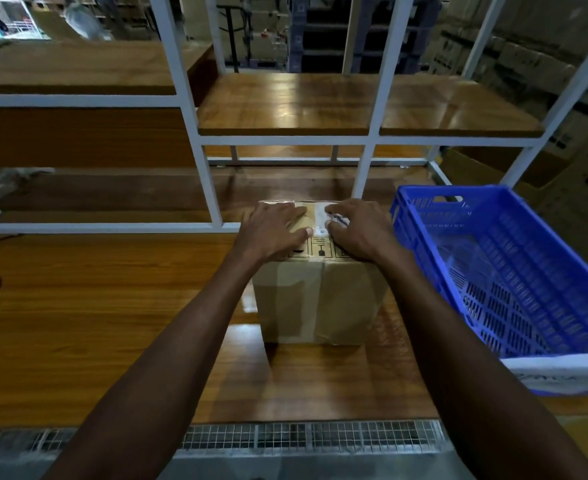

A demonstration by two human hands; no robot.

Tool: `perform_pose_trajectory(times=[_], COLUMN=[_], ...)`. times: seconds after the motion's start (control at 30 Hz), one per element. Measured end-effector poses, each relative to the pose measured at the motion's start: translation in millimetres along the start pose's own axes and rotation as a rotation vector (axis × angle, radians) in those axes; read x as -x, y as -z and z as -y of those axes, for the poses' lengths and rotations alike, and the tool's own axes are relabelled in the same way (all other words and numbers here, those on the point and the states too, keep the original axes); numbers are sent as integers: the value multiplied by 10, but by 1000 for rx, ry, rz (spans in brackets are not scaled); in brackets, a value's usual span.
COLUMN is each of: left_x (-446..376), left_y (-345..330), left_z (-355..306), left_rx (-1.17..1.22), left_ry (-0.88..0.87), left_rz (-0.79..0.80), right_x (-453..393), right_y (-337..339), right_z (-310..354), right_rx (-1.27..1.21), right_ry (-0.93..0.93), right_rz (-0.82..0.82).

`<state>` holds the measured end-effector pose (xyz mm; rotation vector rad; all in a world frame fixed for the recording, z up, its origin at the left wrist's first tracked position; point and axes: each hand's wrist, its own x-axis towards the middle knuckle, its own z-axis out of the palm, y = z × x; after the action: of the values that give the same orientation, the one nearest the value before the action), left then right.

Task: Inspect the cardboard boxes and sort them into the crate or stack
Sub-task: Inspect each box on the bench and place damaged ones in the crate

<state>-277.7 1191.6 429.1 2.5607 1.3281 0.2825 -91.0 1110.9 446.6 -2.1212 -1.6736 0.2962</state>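
**Both hands on the box, inspection under way**

Warehouse gloom behind, stacked cartons barely readable in the dark, and up front a long wooden workbench [95,323] under a white steel frame [195,140] carrying two wooden shelves, one at left [77,64] and one at centre [320,102]. At the right end of the bench sits one blue plastic crate [493,271], perforated walls, with nothing in it that I can make out. Just beside it, apart from its wall, stands the one cardboard box [316,299] on show, upright, sealed with tape down the near face and across the top.

And the hands are on it now! Left hand [271,230] lies flat on the left of the lid, fingers straight, thumb reaching toward the centre seam. Right hand [358,233] presses the right of the lid, fingers spread over a white label [320,216]; neither hand is gripping anything.

To do this well, I'd say: run the fingers along the tape seam, feel for lifting edges, then take the box by its side walls and turn it so every face gets checked, dents and crushed corners included. Keep it low over the bench while turning, since its weight is unknown.

The count: one bench, two shelves, one crate, one box, two hands, one label, and no stack in sight yet
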Motion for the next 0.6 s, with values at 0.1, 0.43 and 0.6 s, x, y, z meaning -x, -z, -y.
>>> perform_pose_trajectory(times=[0.1,0.43,0.6], left_x=[26,361,364], left_y=[20,-141,-119], left_z=[75,220,193], left_rx=[230,577,569], left_ry=[-12,21,42], left_rz=[35,-178,-162], right_x=[50,111,373], right_y=[-35,-22,-146], right_z=[51,-97,11], right_rx=[48,145,207], right_ry=[-26,23,-102], right_rz=[4,182,53])
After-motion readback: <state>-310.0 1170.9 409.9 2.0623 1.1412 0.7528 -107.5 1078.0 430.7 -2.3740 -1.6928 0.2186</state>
